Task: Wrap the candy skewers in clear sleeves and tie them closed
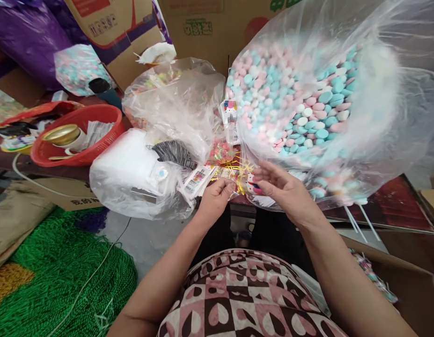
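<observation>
Now, hands: I see both meeting at the table edge, over a small clear packet (242, 181) with gold printed stars and a pink-and-white figure.
Left hand (217, 196): fingers curled in, thumb and fingertips pinched on the packet's left end.
Right hand (282, 187): half open, fingers fanned and slightly bent, tips touching the packet's right end; I cannot tell whether it grips or only rests.
Packet position: between the two hands, just below the big bag and beside a pile of similar crinkly wrappers (222, 154).
Big bag (378, 117): thin glossy clear plastic, bulging, packed with small round flat sweets (301, 107) in pastel blue, pink and white; thin white sticks (353, 222) poke out beneath.
Middle bag (178, 103): crumpled clear film, soft and wrinkled.
White bundle (128, 173): smooth white stuff in a clear bag, at the table edge.
Red basket (93, 157): round, perforated plastic, holding a shiny gold lid (60, 135).
Floor left: green mesh netting (62, 271), coarse and heaped.
Behind: brown cardboard boxes (128, 42), flat-sided.
</observation>
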Action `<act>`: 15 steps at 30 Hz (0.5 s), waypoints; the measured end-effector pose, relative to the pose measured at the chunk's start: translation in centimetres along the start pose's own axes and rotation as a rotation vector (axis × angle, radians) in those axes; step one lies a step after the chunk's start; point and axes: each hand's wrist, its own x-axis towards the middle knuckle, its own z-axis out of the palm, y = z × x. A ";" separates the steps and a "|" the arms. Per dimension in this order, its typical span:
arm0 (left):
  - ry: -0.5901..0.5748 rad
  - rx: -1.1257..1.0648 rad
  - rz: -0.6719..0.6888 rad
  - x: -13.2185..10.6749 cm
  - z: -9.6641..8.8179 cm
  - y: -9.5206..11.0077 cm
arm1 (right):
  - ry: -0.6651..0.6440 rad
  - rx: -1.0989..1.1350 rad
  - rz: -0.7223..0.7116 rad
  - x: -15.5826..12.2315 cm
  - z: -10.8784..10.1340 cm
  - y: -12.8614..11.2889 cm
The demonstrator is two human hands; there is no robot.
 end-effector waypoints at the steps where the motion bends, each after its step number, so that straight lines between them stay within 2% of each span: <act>1: -0.039 0.046 0.025 0.0 0.1 0.1 | -0.042 0.064 0.053 -0.2 0.0 -0.3; 2: -0.065 0.089 0.047 -0.1 0.1 0.2 | -0.041 0.106 0.087 -0.4 -0.1 -0.6; 5: -0.035 0.185 0.091 -0.2 0.3 0.6 | 0.044 0.218 0.097 -0.8 -0.6 -0.7; 8: -0.068 0.199 0.113 -0.4 0.8 1.0 | 0.044 0.207 0.086 -1.2 -0.8 -0.2; 13: -0.158 0.097 0.078 -0.7 1.9 1.5 | 0.201 0.143 0.105 -1.9 0.0 1.2; 15: -0.087 -0.020 -0.005 -0.8 2.4 1.4 | 0.226 0.091 0.101 -2.3 0.0 1.4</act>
